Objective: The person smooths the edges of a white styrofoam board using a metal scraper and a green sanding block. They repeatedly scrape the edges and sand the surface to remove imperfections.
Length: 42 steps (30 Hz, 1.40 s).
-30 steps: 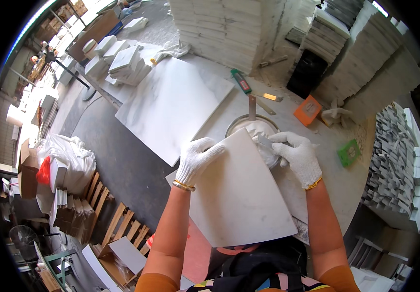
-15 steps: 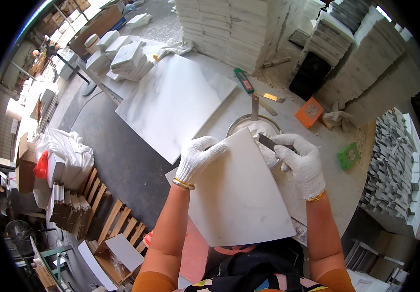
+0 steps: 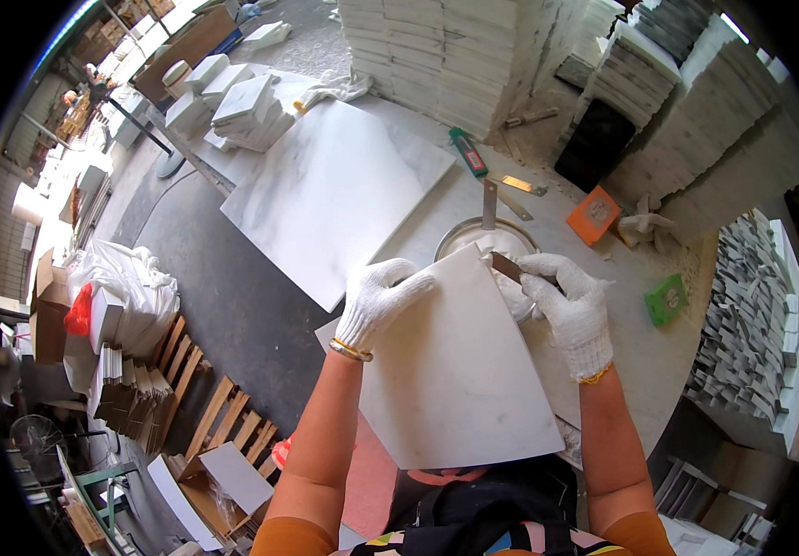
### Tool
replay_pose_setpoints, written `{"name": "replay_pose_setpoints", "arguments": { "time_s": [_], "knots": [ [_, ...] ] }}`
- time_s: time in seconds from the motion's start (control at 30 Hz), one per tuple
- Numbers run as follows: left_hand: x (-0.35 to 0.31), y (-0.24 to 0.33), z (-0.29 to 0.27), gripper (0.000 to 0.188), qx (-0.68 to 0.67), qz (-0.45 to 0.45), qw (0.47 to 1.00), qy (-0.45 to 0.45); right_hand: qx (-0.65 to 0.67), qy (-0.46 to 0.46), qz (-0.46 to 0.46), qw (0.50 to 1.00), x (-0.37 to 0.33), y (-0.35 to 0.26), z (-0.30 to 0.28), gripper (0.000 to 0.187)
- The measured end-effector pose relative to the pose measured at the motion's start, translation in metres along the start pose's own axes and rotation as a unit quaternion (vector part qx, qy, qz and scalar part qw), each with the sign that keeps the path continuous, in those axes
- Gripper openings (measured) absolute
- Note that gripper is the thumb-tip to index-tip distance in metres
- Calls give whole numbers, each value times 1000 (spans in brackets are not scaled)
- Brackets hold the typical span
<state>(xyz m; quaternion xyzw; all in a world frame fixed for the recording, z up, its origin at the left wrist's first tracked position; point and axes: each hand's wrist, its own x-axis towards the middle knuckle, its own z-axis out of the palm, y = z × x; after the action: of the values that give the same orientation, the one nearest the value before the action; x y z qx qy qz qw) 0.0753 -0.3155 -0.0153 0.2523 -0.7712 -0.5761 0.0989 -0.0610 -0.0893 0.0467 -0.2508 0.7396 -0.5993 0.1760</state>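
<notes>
A white marble tile [image 3: 459, 371] with faint grey veining is held at a tilt in front of me. My left hand [image 3: 379, 301], in a white knitted glove, grips its upper left edge with the thumb over the face. In my gloved right hand [image 3: 572, 310] is a flat scraper blade [image 3: 505, 267], pinched between fingers and thumb. The blade's tip is at the tile's upper right corner. Partly hidden behind that corner stands a round metal bowl [image 3: 440, 243] of white paste, and another flat metal blade [image 3: 489, 204] sticks up at its far rim.
A larger marble slab [image 3: 325, 195] lies on the table to the left. Beyond the bowl are a green tool [image 3: 468, 152], an orange box [image 3: 593, 217] and a green box [image 3: 666, 298]. Tall tile stacks [image 3: 427, 65] rise at the back. Wooden pallets [image 3: 219, 419] lie at lower left.
My right hand has shifted slightly left and turned the blade, whose face now looks browner. My left hand and the tile stay nearly in place.
</notes>
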Motion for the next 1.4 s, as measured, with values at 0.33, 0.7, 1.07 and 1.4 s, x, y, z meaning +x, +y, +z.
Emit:
{"name": "replay_pose_setpoints", "arguments": {
  "time_s": [0.33,0.7,1.07,1.4],
  "knots": [
    [2,-7,1,37,13,14,1000,0,-68,28,-97,993,11,5,5,19],
    [-1,0,0,31,-3,13,1000,-1,-161,17,-114,980,-11,-22,-10,17],
    [0,2,0,31,-3,4,1000,-10,-260,6,-187,947,-1,-31,-2,14],
    [1,0,0,38,30,19,999,0,-194,22,-162,967,17,-29,5,17]
  ]
}}
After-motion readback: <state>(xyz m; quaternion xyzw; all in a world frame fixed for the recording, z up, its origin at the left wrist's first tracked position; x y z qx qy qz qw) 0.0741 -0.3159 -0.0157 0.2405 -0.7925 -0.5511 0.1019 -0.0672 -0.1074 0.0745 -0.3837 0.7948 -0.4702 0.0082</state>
